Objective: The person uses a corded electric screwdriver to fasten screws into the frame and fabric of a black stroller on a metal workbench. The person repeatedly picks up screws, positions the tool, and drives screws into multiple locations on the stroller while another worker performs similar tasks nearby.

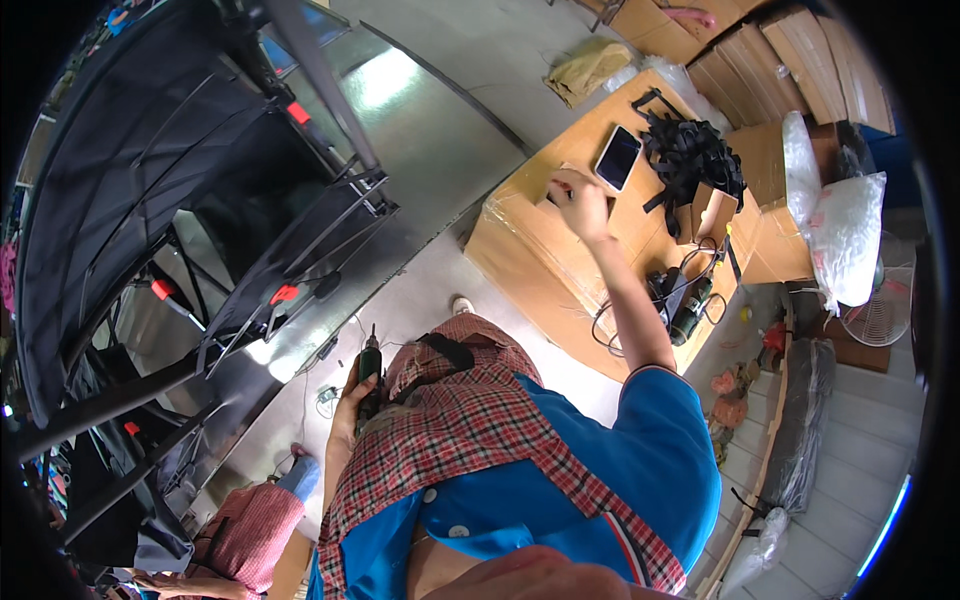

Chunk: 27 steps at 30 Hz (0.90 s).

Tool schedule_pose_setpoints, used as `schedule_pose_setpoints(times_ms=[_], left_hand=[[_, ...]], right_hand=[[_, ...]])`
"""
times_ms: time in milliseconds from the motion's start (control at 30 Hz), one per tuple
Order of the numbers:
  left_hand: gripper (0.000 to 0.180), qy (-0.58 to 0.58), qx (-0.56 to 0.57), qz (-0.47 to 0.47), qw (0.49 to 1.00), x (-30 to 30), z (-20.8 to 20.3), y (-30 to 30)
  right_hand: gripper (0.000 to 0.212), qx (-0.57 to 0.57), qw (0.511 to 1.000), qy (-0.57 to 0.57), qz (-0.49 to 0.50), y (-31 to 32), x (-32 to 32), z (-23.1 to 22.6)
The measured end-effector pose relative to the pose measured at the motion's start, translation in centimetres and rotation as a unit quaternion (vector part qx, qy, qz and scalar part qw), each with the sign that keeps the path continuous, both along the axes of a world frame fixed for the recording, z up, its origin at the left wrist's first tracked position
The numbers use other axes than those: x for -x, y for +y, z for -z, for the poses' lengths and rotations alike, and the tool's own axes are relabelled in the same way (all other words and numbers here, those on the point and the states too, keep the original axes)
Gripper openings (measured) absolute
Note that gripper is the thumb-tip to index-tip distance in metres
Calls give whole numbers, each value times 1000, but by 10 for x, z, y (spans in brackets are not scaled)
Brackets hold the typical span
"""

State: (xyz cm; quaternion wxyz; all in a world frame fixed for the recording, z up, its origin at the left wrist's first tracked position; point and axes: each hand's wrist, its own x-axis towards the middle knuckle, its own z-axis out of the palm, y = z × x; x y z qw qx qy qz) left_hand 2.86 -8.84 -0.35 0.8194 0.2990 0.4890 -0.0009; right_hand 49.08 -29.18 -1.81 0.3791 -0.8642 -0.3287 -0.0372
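Note:
Down at my left side, my left hand (352, 400) is wrapped round a dark green electric screwdriver (370, 362), its bit pointing up. Over the top of a large cardboard box (530, 225), my right hand (582, 203) is closed, fingers curled in. Whatever it grips, if anything, is hidden. A dark slot or small part shows beside its fingertips. Close by lies a phone (619, 158) with a dark screen. Beyond the phone is a heap of black straps (690, 155), with a small open carton (712, 213) near it.
On the left, a black fabric frame (240, 190) with red clips and metal tubes stands over a shiny metal table (440, 130). A second dark green tool (690, 315) with cables lies on the box's right part. Another person (240, 535) works at the lower left. A fan (880, 305) stands right.

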Motion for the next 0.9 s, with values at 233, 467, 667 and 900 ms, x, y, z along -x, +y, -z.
schedule_pose_setpoints(times_ms=[233,467,667,900], left_hand=[[80,39,-27,44,998,-47,6,-5],[73,42,3,6,999,-59,0,-18],[79,2,1,15,1000,-46,3,-10],[93,-23,-117,69,990,9,-9,10]], right_hand=[[16,82,996,34,30,-48,-45,41],[19,166,983,65,41,-28,-38,34],[15,142,986,92,6,-37,-59,49],[10,-157,959,214,-97,5,-55,-6]])
